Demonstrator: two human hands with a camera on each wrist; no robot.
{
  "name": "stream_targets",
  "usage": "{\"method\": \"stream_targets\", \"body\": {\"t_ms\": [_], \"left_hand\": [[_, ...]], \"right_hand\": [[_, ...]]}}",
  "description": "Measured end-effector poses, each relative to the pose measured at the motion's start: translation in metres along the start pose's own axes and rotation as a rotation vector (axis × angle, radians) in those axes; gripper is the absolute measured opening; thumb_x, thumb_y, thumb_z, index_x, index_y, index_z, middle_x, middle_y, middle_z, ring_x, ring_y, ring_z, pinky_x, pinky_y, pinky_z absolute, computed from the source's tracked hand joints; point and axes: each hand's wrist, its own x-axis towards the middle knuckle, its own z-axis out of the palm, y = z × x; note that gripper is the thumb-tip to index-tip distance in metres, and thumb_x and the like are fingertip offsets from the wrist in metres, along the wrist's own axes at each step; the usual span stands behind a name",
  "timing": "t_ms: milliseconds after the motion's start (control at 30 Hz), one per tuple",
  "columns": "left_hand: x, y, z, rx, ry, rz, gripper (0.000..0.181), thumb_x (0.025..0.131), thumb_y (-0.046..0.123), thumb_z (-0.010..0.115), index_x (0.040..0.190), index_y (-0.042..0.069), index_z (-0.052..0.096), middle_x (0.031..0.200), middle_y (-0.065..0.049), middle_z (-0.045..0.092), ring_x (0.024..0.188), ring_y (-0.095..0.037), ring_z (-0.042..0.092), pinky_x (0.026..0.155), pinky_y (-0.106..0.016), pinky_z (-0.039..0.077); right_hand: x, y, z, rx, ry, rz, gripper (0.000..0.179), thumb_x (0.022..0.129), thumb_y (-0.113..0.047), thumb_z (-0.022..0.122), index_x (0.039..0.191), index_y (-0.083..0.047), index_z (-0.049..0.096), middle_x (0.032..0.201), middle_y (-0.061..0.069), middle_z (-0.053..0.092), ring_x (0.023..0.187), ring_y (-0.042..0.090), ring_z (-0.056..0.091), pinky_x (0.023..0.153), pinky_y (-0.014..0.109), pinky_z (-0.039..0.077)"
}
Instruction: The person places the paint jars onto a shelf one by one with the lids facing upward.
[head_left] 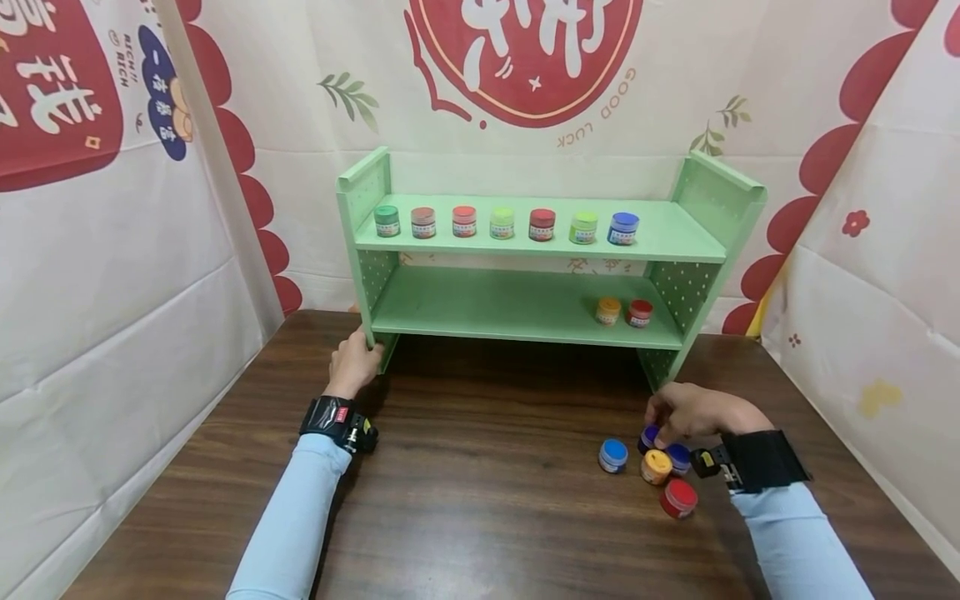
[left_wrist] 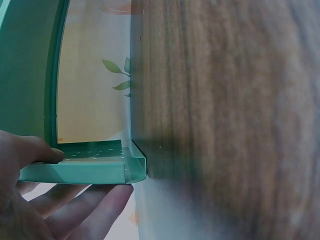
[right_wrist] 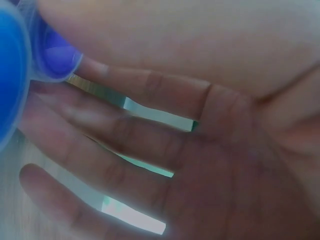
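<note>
A light green two-tier shelf [head_left: 525, 307] stands on the brown table. My left hand [head_left: 354, 365] grips the lower front of its left side panel [left_wrist: 85, 172], thumb on one face and fingers on the other. Low over the table at the right, my right hand [head_left: 697, 412] pinches a small paint jar with a purple lid [head_left: 648, 437] between thumb and fingers. Close about it are a blue-lidded jar [head_left: 612, 455], a yellow-orange jar [head_left: 656, 467], a dark blue-lidded jar [head_left: 678, 458] and a red jar [head_left: 678, 498]. The right wrist view shows the purple jar [right_wrist: 56, 52] only partly.
Several jars line the upper shelf, from a dark green one [head_left: 387, 221] to a blue one [head_left: 622, 228]. An orange jar [head_left: 608, 311] and a red jar [head_left: 639, 313] sit at the lower shelf's right end. Printed cloth [head_left: 480, 175] hangs behind and at both sides.
</note>
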Motion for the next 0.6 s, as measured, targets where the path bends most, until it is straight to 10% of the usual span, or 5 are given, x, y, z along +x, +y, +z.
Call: {"method": "stream_targets", "body": {"t_ms": [600], "left_hand": [[0.0012,-0.0017,0.0021,0.005,0.007,0.0,0.014,0.101,0.028,0.054,0.103,0.014,0.051,0.081,-0.009,0.051,0.079,-0.033,0.055,0.064,-0.041,0.04]], "right_hand": [[0.0026,0.001,0.0045,-0.028,0.081,-0.072,0.02,0.089,-0.006,0.077,0.105,-0.006,0.065,0.098,0.007,0.067,0.086,0.02,0.061,0.076,0.037,0.052]]}}
